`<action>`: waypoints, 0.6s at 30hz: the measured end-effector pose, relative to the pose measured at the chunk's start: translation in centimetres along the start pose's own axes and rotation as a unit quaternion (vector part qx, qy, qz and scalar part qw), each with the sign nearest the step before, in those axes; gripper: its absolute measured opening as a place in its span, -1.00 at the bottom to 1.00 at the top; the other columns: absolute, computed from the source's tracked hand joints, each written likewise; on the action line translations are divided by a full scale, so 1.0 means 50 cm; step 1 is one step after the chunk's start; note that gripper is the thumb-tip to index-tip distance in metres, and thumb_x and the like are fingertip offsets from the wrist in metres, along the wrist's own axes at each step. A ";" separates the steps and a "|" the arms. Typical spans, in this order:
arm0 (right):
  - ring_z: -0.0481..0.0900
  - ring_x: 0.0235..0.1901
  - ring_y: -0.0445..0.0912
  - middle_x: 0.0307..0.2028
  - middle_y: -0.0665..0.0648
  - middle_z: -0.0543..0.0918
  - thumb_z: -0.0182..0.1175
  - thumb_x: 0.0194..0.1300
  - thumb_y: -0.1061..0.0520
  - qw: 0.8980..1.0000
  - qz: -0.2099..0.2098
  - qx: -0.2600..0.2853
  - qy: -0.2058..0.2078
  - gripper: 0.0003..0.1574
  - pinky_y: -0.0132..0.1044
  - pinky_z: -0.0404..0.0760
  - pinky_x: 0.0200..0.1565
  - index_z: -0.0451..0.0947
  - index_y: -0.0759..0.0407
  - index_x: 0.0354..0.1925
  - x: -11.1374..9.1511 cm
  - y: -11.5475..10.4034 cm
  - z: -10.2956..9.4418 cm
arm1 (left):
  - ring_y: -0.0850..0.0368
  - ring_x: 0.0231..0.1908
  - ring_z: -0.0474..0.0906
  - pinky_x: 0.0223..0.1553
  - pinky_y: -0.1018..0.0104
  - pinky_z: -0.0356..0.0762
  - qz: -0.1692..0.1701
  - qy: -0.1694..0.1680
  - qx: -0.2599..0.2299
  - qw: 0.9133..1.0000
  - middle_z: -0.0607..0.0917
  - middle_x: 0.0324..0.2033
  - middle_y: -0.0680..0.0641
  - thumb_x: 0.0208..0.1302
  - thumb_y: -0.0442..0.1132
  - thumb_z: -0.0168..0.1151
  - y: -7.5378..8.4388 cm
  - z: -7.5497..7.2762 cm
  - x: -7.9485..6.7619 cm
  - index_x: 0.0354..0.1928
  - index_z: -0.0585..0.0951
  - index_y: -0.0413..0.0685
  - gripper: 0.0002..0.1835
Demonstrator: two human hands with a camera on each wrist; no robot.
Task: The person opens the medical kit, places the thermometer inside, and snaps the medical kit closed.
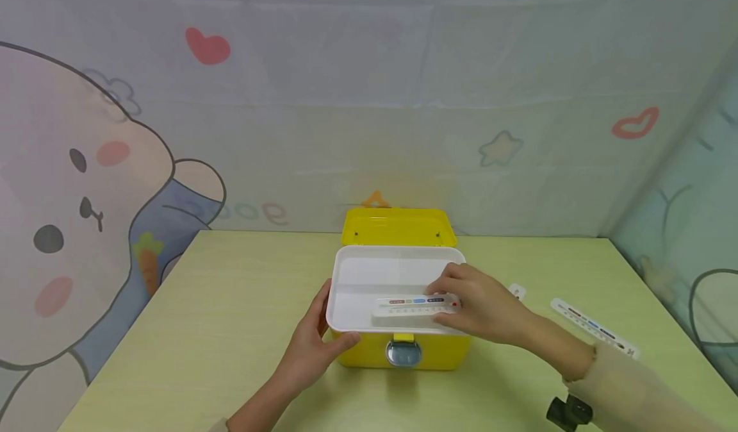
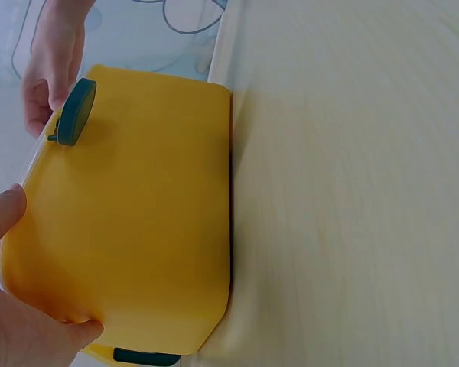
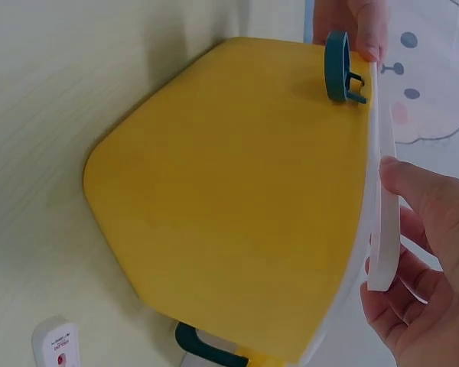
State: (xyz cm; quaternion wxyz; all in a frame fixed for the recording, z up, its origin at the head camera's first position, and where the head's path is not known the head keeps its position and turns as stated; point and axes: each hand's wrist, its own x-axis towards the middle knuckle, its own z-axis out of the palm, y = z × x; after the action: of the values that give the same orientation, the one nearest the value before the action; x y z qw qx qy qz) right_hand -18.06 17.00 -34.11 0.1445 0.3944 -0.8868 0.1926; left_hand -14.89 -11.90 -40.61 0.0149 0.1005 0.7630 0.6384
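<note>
A yellow storage box [image 1: 438, 353] stands with its lid [image 1: 398, 227] tipped back and a white tray [image 1: 369, 265] at its top. The left hand [image 1: 308, 348] grips the box's near left corner, thumb at the front and fingers along the side. Between thumb and fingers, the right hand [image 1: 487, 304] holds a white strip thermometer [image 1: 406, 305] with coloured bands, crosswise over the front part of the tray. Seen from the right wrist, the thermometer [image 3: 387, 229] lies edge-on close along the tray's rim. A round latch [image 1: 403, 353] hangs on the box front.
On the table to the right lies a second thermometer [image 1: 594, 327]. The end of another white strip [image 1: 517, 291] shows behind the right forearm. A printed cloth [image 1: 369, 66] hangs behind the table. The box's dark handle [image 3: 206, 348] shows in the right wrist view.
</note>
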 end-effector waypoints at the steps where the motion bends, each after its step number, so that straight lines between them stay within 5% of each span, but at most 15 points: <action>1: 0.31 -0.40 -0.27 -0.36 -0.11 0.48 0.42 -0.04 0.01 1.000 0.001 -0.001 -0.003 -0.67 -0.50 0.39 -0.41 0.61 0.02 -0.24 0.002 -0.001 0.001 | 0.10 0.32 0.16 0.31 0.10 0.12 0.000 0.000 0.000 1.000 0.19 0.35 0.04 0.00 -0.31 0.39 0.000 0.000 0.000 0.44 -0.04 0.10 0.03; 18: 0.35 -0.35 -0.25 -0.32 -0.09 0.52 0.38 0.01 -0.01 1.000 0.006 0.010 -0.024 -0.68 -0.49 0.47 -0.35 0.62 0.01 -0.22 0.032 -0.023 0.013 | 0.10 0.32 0.17 0.31 0.10 0.12 0.001 0.000 -0.001 1.000 0.20 0.35 0.04 0.00 -0.34 0.39 0.004 0.002 -0.002 0.43 -0.04 0.11 0.03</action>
State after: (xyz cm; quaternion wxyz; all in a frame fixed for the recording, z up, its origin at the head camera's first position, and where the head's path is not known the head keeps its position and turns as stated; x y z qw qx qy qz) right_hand -18.31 14.95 -33.79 0.1182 0.3946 -0.8905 0.1933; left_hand -14.75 -11.81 -40.46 0.0142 0.1008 0.7622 0.6392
